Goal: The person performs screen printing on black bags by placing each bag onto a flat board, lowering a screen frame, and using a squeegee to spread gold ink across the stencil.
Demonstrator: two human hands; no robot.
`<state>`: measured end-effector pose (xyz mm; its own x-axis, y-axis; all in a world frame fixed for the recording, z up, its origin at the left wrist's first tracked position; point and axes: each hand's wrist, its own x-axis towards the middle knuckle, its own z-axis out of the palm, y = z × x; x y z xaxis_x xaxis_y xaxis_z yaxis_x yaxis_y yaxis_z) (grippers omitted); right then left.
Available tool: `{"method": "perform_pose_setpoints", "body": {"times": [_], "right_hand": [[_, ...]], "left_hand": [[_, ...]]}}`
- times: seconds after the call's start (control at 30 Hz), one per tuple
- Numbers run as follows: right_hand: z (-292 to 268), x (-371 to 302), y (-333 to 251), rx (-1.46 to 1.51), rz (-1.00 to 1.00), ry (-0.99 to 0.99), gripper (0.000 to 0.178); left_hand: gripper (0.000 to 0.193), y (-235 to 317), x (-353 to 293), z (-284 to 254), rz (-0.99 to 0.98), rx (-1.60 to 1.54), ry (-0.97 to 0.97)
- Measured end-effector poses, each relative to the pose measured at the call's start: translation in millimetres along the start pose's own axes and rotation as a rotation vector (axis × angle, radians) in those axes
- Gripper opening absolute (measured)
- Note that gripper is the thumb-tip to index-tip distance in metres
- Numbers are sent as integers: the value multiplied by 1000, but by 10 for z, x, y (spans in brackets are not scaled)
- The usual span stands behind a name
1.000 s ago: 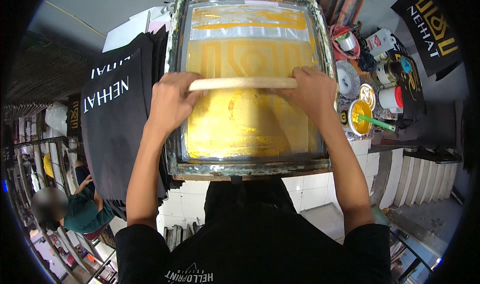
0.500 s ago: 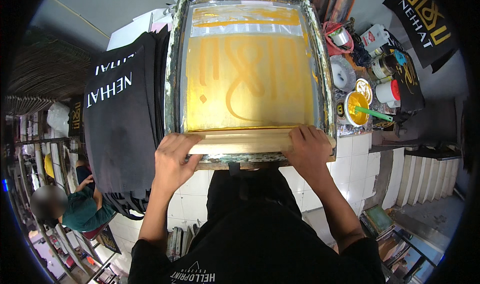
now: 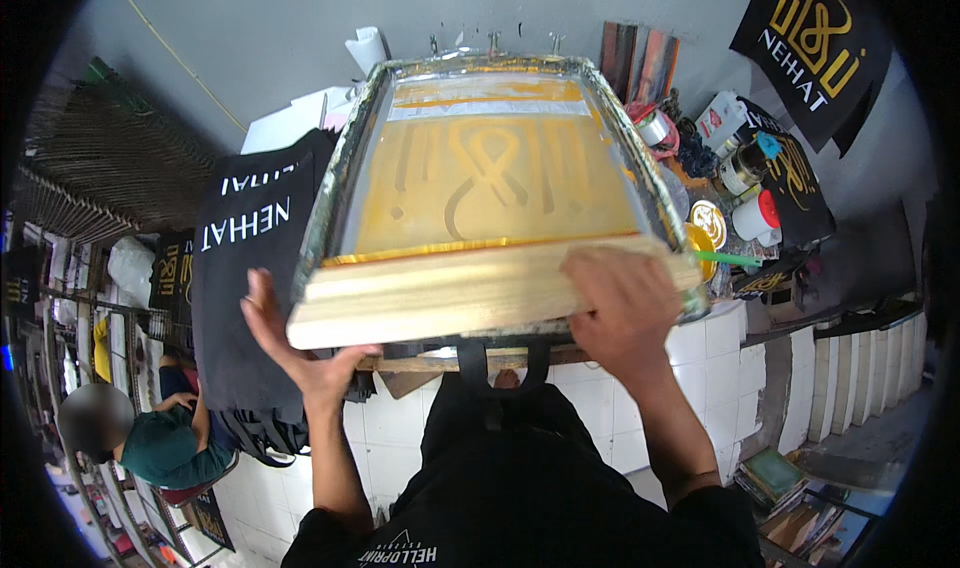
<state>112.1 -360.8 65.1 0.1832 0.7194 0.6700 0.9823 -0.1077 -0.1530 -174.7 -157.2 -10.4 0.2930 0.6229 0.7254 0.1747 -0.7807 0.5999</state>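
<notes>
A long pale wooden squeegee (image 3: 440, 286) lies across the near end of the screen-printing frame (image 3: 335, 198), slanting up toward the right. Gold ink lines its far edge. My right hand (image 3: 625, 303), slightly blurred, is closed round the squeegee right of its middle. Beside its left end, my left hand (image 3: 305, 343) is open, fingers apart, with the thumb by the lower edge. The mesh (image 3: 400, 223) is smeared with gold and shows large curving letter shapes. Below the frame's near edge hang the handles (image 3: 480, 373) of a black cloth bag.
A stack of black printed bags (image 3: 245, 308) lies at the left. To the right stand a tub of gold ink (image 3: 702, 243) with a green-handled tool (image 3: 730, 259), a red-lidded container (image 3: 757, 215) and other jars. A seated person (image 3: 175, 433) is at the far left.
My left hand has let go of the squeegee and opened. The squeegee has tipped so its broad face shows, and it now slants. Bag handles have come into sight. The view has tilted up.
</notes>
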Motion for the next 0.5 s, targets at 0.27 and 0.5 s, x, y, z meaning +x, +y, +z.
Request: {"method": "perform_pose_setpoints", "body": {"times": [0.27, 0.5], "right_hand": [[-631, 2028, 331, -317, -21, 239, 36], [-981, 3125, 534, -197, 169, 50, 35]], "left_hand": [[87, -526, 966, 530, -228, -102, 87], [47, -1375, 268, 732, -905, 286, -515]]}}
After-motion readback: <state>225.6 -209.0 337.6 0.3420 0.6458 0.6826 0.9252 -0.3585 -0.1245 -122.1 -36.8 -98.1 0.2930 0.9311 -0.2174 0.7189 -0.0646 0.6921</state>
